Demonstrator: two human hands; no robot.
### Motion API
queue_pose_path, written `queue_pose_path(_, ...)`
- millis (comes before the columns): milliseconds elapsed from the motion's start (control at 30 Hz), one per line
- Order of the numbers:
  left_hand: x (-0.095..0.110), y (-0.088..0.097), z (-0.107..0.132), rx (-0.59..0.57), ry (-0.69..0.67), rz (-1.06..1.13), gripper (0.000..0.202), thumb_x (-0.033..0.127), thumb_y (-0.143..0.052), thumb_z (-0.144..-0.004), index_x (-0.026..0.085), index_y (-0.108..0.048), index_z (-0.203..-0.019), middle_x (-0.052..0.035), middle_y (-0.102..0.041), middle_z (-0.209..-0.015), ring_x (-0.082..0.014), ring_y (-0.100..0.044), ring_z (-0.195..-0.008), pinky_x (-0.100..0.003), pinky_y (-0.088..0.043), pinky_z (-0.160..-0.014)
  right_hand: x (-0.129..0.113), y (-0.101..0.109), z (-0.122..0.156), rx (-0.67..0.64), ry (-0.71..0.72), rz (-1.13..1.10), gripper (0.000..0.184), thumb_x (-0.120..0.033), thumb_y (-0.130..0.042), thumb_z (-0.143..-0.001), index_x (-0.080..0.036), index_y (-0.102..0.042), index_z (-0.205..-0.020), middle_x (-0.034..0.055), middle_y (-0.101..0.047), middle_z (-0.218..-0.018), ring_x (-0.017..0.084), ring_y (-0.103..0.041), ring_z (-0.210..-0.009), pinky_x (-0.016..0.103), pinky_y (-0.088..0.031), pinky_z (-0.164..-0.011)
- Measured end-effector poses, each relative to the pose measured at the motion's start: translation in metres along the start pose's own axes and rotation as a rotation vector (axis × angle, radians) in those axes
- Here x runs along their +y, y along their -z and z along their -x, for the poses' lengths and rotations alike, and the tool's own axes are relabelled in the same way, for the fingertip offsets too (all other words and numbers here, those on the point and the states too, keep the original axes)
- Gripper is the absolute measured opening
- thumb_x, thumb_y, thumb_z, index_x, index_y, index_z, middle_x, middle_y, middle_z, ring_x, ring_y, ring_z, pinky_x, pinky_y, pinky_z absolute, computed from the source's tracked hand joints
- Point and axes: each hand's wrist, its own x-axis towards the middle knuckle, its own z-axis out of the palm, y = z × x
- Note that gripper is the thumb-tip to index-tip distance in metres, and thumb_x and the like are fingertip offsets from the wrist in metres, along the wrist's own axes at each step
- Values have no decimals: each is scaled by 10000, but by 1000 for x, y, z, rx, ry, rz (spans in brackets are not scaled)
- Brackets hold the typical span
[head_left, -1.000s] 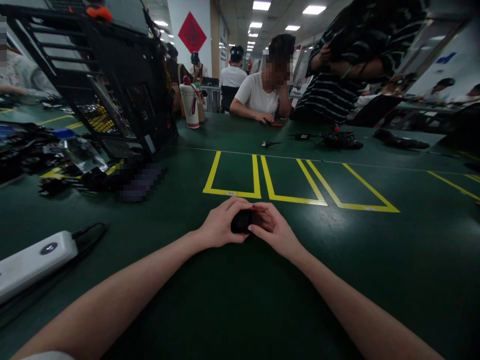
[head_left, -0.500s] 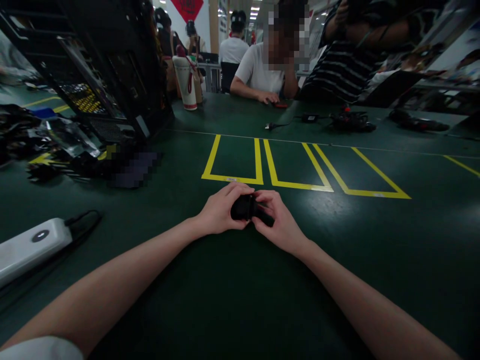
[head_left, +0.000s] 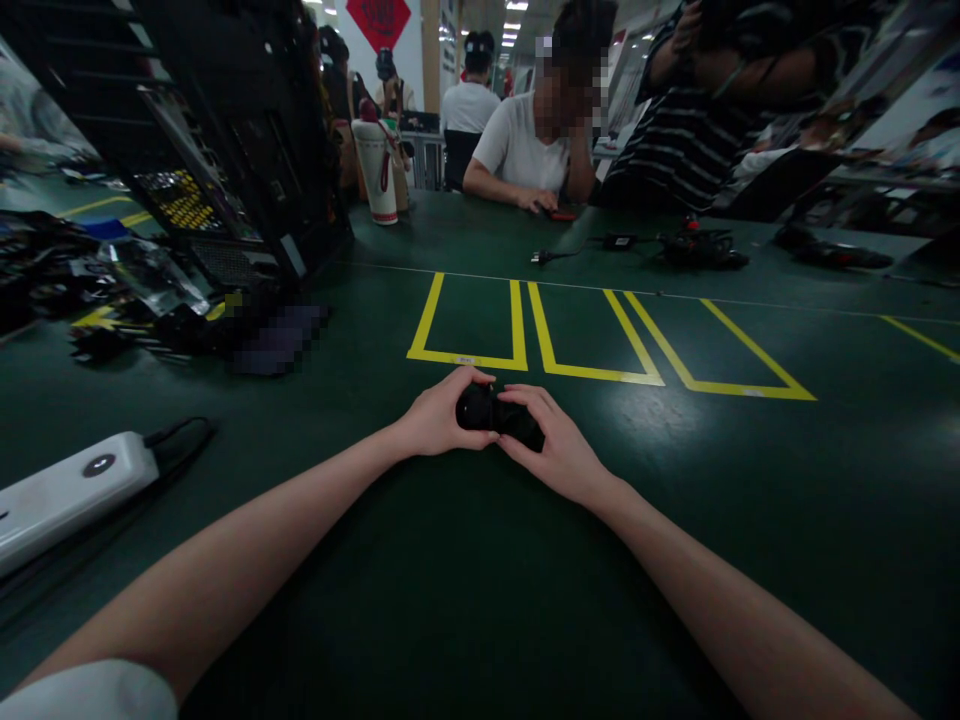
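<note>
Between my two hands, just below the yellow tape frames, is a small black object (head_left: 517, 421), rounded at its left end and longer toward the right. It is too dark to tell its kind. My left hand (head_left: 442, 412) curves around the rounded end with thumb and fingers. On the other end, my right hand (head_left: 559, 445) is closed, fingers over the top and thumb side below. Both hands stay low over the green table (head_left: 420, 560), and their fingertips almost meet at the object's middle.
Yellow tape frames (head_left: 469, 362) mark the table ahead. A black computer case (head_left: 262, 150), cables and a white power strip (head_left: 82, 490) are at left. A paper cup (head_left: 375, 170) and black cables (head_left: 701, 247) lie farther back. A person in white (head_left: 525, 150) sits opposite.
My right hand's fingers have shifted to lie farther along the black object's right part. The left hand keeps its hold, and the view has moved slightly.
</note>
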Motion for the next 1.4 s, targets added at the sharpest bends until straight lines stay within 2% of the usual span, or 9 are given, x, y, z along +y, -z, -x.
queue_pose_path(133,2,1,1,-22,7,11,548,309,-688,-653,225,-409,-1117,-63,-518,-1067,-239,-558,-938,-394,-487,-756,0,-1,1,26,-15,40,552,-323,-608,-722,-262,-364,-1214,79,-429,-1207,264,-463,-1082,483,-405,-922)
queue_pose_path(267,7,3,5,-28,24,-21,544,337,-656,-685,245,-384,-1147,-61,-504,-1114,-237,-560,-957,-398,-495,-761,-3,2,5,26,-21,72,587,-361,-614,-713,-255,-360,-1232,87,-442,-1200,280,-452,-1085,499,-393,-917)
queue_pose_path(500,5,-6,7,-6,10,-69,632,401,-628,-723,247,-295,-1238,-74,-501,-1179,-257,-525,-1067,-442,-461,-861,2,4,7,14,-17,88,481,-242,-580,-743,-251,-413,-1195,64,-513,-1151,254,-476,-1076,482,-388,-925)
queue_pose_path(700,5,-8,7,-6,9,-120,578,370,-607,-747,215,-331,-1231,-92,-503,-1180,-265,-518,-1080,-449,-454,-872,6,4,6,30,-93,76,476,-249,-596,-747,-245,-414,-1186,55,-538,-1162,231,-467,-1122,469,-392,-919)
queue_pose_path(900,11,-8,11,-2,45,-135,580,348,-602,-754,203,-316,-1237,-103,-498,-1187,-269,-513,-1085,-445,-455,-870,3,15,16,5,-138,85,464,-240,-584,-763,-243,-411,-1194,58,-533,-1205,228,-454,-1163,495,-355,-956)
queue_pose_path(1033,32,-13,39,-72,53,-104,585,338,-592,-763,217,-290,-1250,-100,-489,-1190,-258,-513,-1078,-425,-468,-859,-14,20,49,19,-190,98,462,-215,-585,-757,-242,-430,-1192,68,-536,-1194,237,-481,-1132,487,-370,-962)
queue_pose_path(1167,55,-26,90,-115,49,-135,667,317,-639,-705,209,-259,-1242,-89,-512,-1150,-248,-526,-1039,-418,-453,-888,-56,10,97,-95,-167,60,489,-173,-582,-749,-244,-440,-1211,72,-527,-1213,238,-479,-1138,459,-361,-1000)
queue_pose_path(1267,64,-35,135,-93,26,-218,671,226,-640,-649,202,-279,-1214,-83,-501,-1162,-245,-508,-1061,-394,-434,-918,-92,-7,127,-196,-199,-34,531,-137,-556,-758,-210,-397,-1259,84,-507,-1245,222,-475,-1149,424,-366,-1015)
queue_pose_path(1400,68,-33,186,-109,12,-332,682,159,-606,-578,222,-306,-1187,-62,-548,-1076,-249,-552,-946,-371,-489,-803,-123,-43,144,-228,-193,-245,605,-133,-618,-716,-230,-380,-1264,55,-499,-1259,200,-465,-1159,370,-367,-1025)
